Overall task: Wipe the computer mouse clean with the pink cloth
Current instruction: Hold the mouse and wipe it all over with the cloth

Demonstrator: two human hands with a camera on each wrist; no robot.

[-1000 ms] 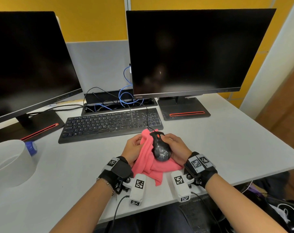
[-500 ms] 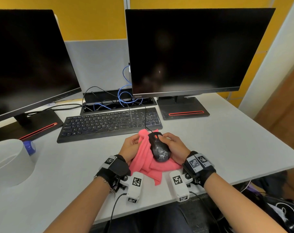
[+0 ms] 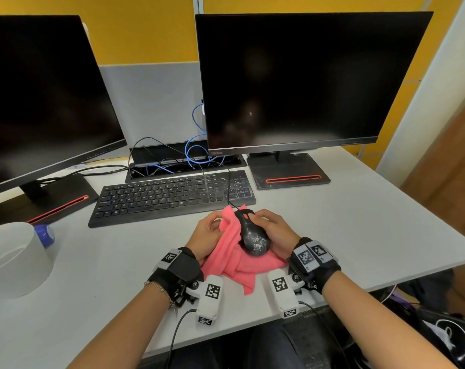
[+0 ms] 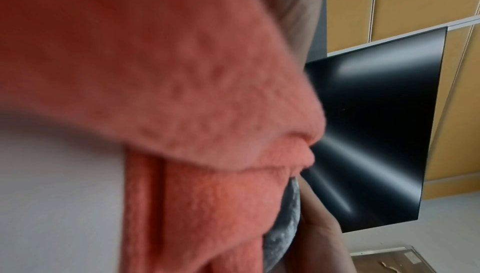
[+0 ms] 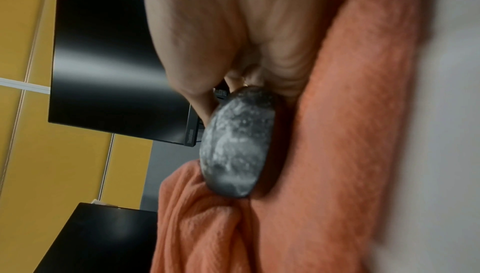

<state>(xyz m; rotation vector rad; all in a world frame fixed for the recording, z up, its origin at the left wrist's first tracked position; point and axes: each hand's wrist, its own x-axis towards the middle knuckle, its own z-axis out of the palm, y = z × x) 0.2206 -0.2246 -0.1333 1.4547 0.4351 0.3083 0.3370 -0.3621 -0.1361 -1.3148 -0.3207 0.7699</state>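
A black corded computer mouse (image 3: 251, 234) with whitish dust on its back (image 5: 235, 150) lies on the bunched pink cloth (image 3: 234, 259) near the desk's front edge. My right hand (image 3: 272, 231) grips the mouse from its right side, fingers curled over its front. My left hand (image 3: 208, 234) holds a raised fold of the cloth against the mouse's left side. In the left wrist view the cloth (image 4: 182, 113) fills most of the picture, with a sliver of the dusty mouse (image 4: 285, 222) beside it.
A black keyboard (image 3: 172, 195) lies just behind the hands. Two dark monitors (image 3: 305, 81) stand at the back, with cables (image 3: 196, 153) between them. A white roll (image 3: 10, 259) and a blue cap (image 3: 43, 234) sit at the left of the white desk (image 3: 359, 222).
Both hands keep their hold. The left hand with the cloth fold has shifted slightly along the mouse's left side; the mouse stays in place.
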